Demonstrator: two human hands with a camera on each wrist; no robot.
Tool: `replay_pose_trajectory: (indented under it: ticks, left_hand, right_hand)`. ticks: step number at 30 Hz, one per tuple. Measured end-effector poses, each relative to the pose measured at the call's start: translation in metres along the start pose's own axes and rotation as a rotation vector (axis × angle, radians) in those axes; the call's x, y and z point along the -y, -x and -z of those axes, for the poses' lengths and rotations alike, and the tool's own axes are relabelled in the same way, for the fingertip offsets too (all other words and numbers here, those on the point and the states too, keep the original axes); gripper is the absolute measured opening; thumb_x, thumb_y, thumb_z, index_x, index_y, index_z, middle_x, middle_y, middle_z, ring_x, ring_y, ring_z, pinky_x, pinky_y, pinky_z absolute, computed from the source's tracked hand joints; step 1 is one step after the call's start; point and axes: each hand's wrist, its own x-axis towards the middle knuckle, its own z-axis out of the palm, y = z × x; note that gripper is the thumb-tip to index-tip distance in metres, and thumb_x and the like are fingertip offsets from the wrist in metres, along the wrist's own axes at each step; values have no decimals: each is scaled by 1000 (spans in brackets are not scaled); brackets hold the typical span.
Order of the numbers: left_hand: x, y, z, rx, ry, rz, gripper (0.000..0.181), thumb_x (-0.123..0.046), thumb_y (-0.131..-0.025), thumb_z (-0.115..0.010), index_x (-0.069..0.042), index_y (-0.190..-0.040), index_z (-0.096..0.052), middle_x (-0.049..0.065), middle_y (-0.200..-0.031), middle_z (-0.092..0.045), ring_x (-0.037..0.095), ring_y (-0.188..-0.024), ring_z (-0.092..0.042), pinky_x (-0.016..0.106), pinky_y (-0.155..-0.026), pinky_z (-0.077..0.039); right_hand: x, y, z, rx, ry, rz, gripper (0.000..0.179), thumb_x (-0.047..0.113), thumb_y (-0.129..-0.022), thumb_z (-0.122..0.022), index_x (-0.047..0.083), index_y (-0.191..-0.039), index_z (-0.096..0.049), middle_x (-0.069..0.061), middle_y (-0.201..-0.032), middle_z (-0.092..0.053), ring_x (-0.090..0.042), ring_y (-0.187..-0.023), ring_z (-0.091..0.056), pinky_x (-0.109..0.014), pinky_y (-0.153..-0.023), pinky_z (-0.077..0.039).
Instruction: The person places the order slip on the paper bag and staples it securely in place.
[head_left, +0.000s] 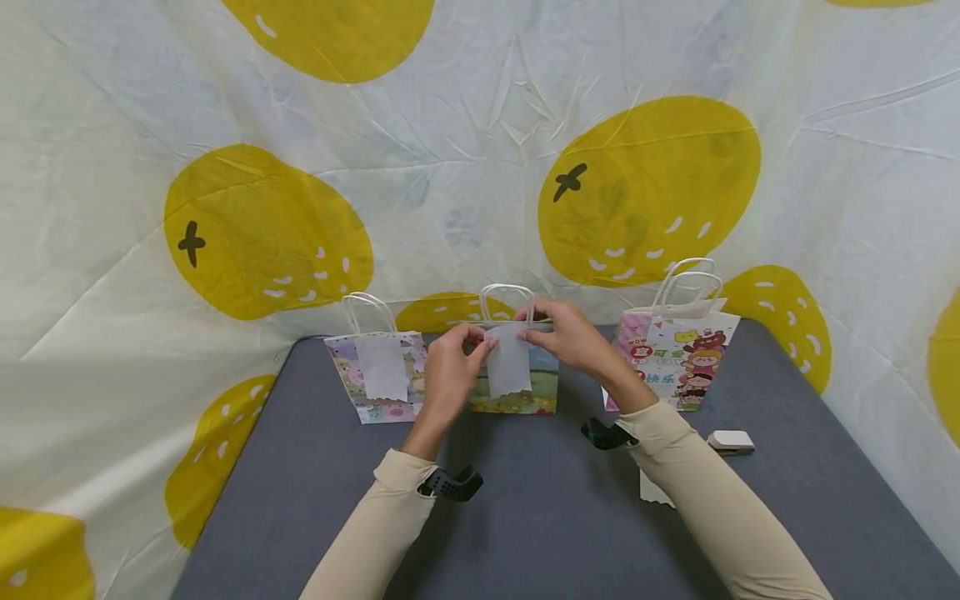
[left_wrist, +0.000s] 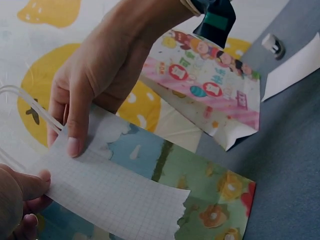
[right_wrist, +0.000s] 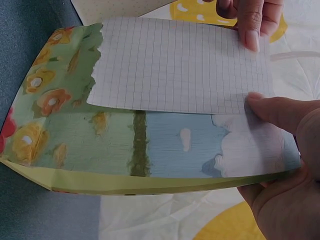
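A torn slip of grid paper (right_wrist: 175, 65) lies against the front of the middle paper gift bag (right_wrist: 165, 145), which is printed with flowers and blue sky. My left hand (head_left: 452, 371) pinches the slip's top left corner at the bag's rim. On the other top corner, my right hand (head_left: 567, 337) presses its thumb on the slip, with its fingers behind the bag's top edge, so slip and bag wall are pinched together. The slip's ragged lower edge hangs partway down the bag. White twisted handles (head_left: 507, 289) rise above both hands.
To the left stands a patterned gift bag (head_left: 367, 411) with a white slip (head_left: 385, 367) on its front. A pink-and-white gift bag (head_left: 675, 358) is at the right. Nearer on the grey table (head_left: 525, 517) are a white stapler (head_left: 730, 442) and another paper piece (head_left: 655, 489), partly under the right sleeve.
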Motion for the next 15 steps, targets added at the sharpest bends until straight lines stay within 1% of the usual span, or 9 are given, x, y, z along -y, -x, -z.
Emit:
replay_pose_trajectory:
  ticks: [3,5,7,9,11,13,15]
  left_hand:
    - [1,0,0,-30,-7,-18,15,-24,-90,-79,-11,-92,-73,2,-85,-70,17,-69,-60,30,-62,-48]
    - [1,0,0,-71,-30,-51,15,-22,-89,-81,-11,-94,-73,3,-89,-69,19,-74,-61,33,-66,-49]
    - [0,0,-1,-123,-67,-101,18,-20,-86,-83,-10,-96,-71,5,-94,-64,23,-82,-60,37,-72,-50]
    - [0,0,-1,-166,-114,-154,26,-18,-84,-85,-9,-101,-67,9,-99,-59,26,-90,-57,39,-78,-49]
    - [0,-1,-2,-189,-162,-199,37,-18,-83,-86,-8,-108,-62,12,-104,-53,28,-97,-51,40,-82,-47]
    - [1,-3,-3,-198,-199,-233,47,-19,-82,-87,-7,-116,-57,14,-110,-50,30,-100,-46,41,-84,-44]
    - [1,-5,-4,-187,-218,-249,55,-20,-82,-87,-6,-124,-54,14,-115,-50,31,-102,-45,41,-86,-42]
  right_hand:
    - [0,0,0,-4,-3,8,18,10,-94,-72,6,-112,-69,-11,-117,-69,-32,-118,-61,-51,-98,-50]
    - [0,1,0,-6,-2,9,19,9,-95,-72,6,-113,-69,-12,-117,-69,-31,-116,-62,-51,-97,-51]
    - [0,1,0,-7,3,8,20,9,-95,-71,5,-114,-69,-12,-117,-69,-30,-115,-63,-50,-94,-52]
    - [0,1,0,-8,8,5,21,9,-95,-71,5,-116,-69,-12,-118,-69,-30,-115,-63,-49,-93,-53]
    - [-1,1,0,-9,9,3,21,8,-96,-71,5,-116,-69,-12,-118,-70,-30,-115,-63,-49,-92,-53]
    - [-1,1,0,-8,11,2,21,8,-96,-71,5,-116,-69,-12,-118,-70,-30,-116,-63,-49,-93,-53]
    - [-1,1,0,-5,12,3,22,8,-96,-70,4,-117,-69,-13,-119,-69,-30,-117,-63,-49,-93,-53]
